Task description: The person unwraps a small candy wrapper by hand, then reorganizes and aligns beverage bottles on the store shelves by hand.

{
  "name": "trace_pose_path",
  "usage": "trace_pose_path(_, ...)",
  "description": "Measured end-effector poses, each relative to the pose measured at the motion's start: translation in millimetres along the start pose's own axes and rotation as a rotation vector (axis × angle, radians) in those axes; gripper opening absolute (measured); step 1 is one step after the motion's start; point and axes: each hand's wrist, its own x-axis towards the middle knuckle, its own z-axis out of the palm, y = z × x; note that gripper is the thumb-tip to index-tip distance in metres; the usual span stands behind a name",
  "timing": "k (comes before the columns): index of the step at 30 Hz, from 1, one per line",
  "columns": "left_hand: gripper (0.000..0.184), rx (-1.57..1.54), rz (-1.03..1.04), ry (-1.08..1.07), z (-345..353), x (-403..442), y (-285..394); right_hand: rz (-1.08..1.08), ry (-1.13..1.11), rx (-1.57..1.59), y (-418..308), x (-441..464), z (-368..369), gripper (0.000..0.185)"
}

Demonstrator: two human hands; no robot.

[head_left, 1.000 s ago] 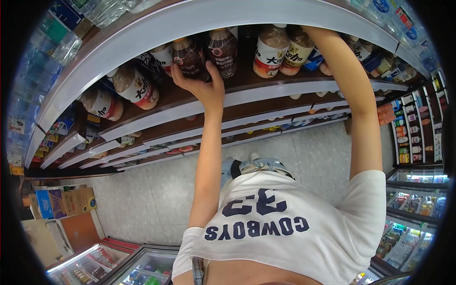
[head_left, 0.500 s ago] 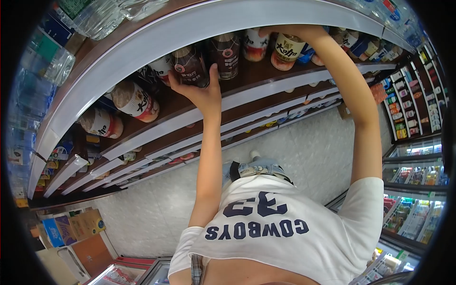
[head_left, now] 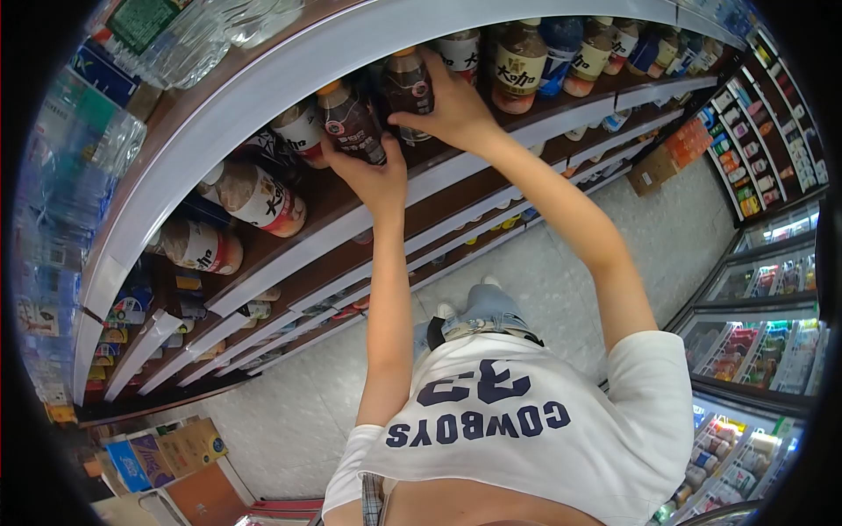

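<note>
My left hand (head_left: 373, 175) is wrapped round the lower part of a dark brown drink bottle (head_left: 345, 110) with an orange cap, standing on the shelf. Just right of it, my right hand (head_left: 456, 107) grips a second dark bottle (head_left: 405, 74), also orange-capped, with thumb in front and fingers at its far side. The two bottles are upright, with a narrow gap between them. A white-and-red labelled bottle (head_left: 300, 131) stands left of the first. Behind my right hand, another white-labelled bottle (head_left: 460, 51) is partly hidden.
A cream-labelled bottle (head_left: 517, 70) and a blue bottle (head_left: 557, 57) stand farther right in the row. The white shelf edge (head_left: 351, 39) above overhangs the bottles. Cartons (head_left: 167, 456) are at lower left, an orange box (head_left: 688, 143) and glass-door fridges (head_left: 745, 342) at right.
My right hand has come left from the cream-labelled bottle to the second dark bottle. My left hand stays on its bottle. The view has shifted a little.
</note>
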Motion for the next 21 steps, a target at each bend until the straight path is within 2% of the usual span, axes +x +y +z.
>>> trace_pose_path(3,0.089,-0.024,0.046,0.035,-4,0,-2,0.068,0.051,-0.134,8,-7,2,0.103)
trace_pose_path(7,0.087,0.238,0.128,0.032,-23,-3,2,0.140,0.121,-0.370,12,-9,-22,0.104)
trace_pose_path(9,0.085,0.363,0.175,0.032,-35,-5,6,0.101,0.227,-0.354,32,-8,-15,0.103)
trace_pose_path(10,0.072,0.418,0.192,0.065,-37,-6,10,0.103,0.251,-0.357,36,-9,-11,0.102)
trace_pose_path(13,0.058,0.379,0.159,0.040,-46,-6,7,0.082,0.261,-0.233,37,-7,4,0.103)
trace_pose_path(14,0.047,0.381,0.170,0.070,-45,-6,8,0.072,0.255,-0.168,37,-6,9,0.103)
trace_pose_path(21,0.043,0.283,0.210,0.093,-40,-11,5,0.037,0.245,-0.154,48,3,16,0.096)
